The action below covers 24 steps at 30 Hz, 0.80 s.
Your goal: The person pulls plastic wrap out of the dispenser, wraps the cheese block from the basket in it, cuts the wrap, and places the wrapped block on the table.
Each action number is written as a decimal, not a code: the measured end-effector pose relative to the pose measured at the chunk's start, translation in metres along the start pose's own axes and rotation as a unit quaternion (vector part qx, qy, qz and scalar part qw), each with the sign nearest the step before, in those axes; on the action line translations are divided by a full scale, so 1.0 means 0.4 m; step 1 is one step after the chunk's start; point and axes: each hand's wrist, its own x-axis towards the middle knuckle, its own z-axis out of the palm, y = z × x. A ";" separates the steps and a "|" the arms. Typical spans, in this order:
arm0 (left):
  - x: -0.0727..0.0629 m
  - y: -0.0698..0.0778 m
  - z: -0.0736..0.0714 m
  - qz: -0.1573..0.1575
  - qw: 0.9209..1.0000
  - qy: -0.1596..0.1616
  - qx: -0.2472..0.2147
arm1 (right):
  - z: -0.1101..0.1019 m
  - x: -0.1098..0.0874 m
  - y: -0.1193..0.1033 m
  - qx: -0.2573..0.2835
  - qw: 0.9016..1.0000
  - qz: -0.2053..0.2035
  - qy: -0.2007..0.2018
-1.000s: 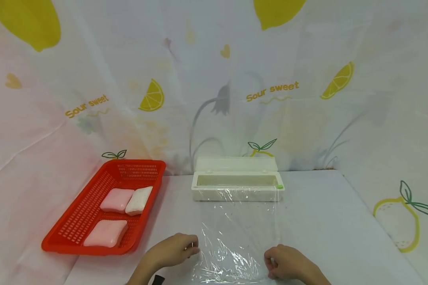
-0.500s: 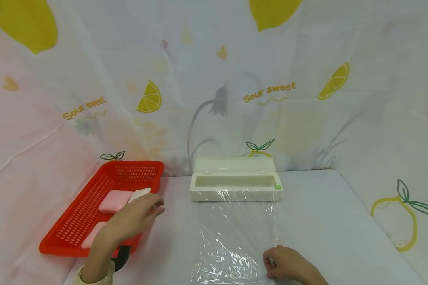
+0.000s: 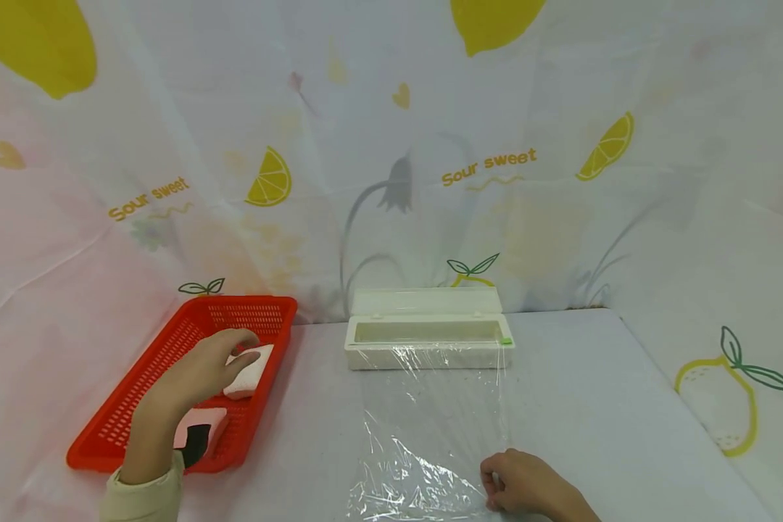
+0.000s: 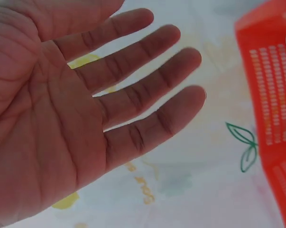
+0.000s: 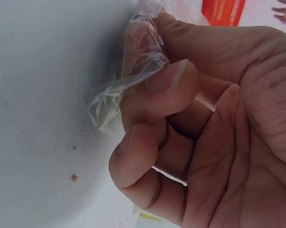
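My left hand (image 3: 199, 370) hovers over the red basket (image 3: 261, 428), near the white soap bar (image 3: 244, 375). In the left wrist view its fingers (image 4: 152, 90) are spread and nearly straight, with nothing held. One pink soap bar (image 3: 212, 419) shows partly below my wrist; the other pink bar is hidden behind the hand. On the table, my right hand (image 3: 525, 482) pinches the near right corner of a sheet of clear cling film (image 3: 424, 442). Crumpled film (image 5: 143, 52) bunches at the thumb and fingers in the right wrist view.
At the back stands a white cling film dispenser box (image 3: 431, 357) with its lid (image 3: 427, 301) up; the film runs from it towards me. A small green tab (image 3: 507, 341) sits at its right end. Lemon-printed cloth (image 3: 365, 145) walls the white table.
My left hand has left the film's near left side and moved left and up to above the basket. My right hand stays at the film's corner.
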 end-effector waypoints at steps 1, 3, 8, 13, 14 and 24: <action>0.004 -0.013 -0.002 -0.004 1.000 -0.003 -0.004 | 0.000 0.001 0.000 0.002 1.000 0.001 0.000; 0.013 -0.040 -0.002 -0.008 1.000 -0.010 -0.006 | 0.000 0.001 -0.001 0.007 1.000 0.002 -0.003; 0.039 -0.091 0.005 -0.019 0.999 -0.035 -0.026 | 0.000 0.001 0.002 0.012 1.000 -0.003 0.001; 0.066 -0.135 0.013 -0.032 0.997 -0.063 -0.034 | -0.003 0.001 0.002 0.010 1.000 0.002 0.003; 0.071 -0.143 0.013 -0.034 0.997 -0.068 -0.032 | -0.003 0.001 0.002 0.010 1.000 0.002 0.004; 0.093 -0.231 0.031 -0.085 0.983 -0.152 -0.050 | -0.003 -0.002 0.002 0.020 1.000 0.012 0.000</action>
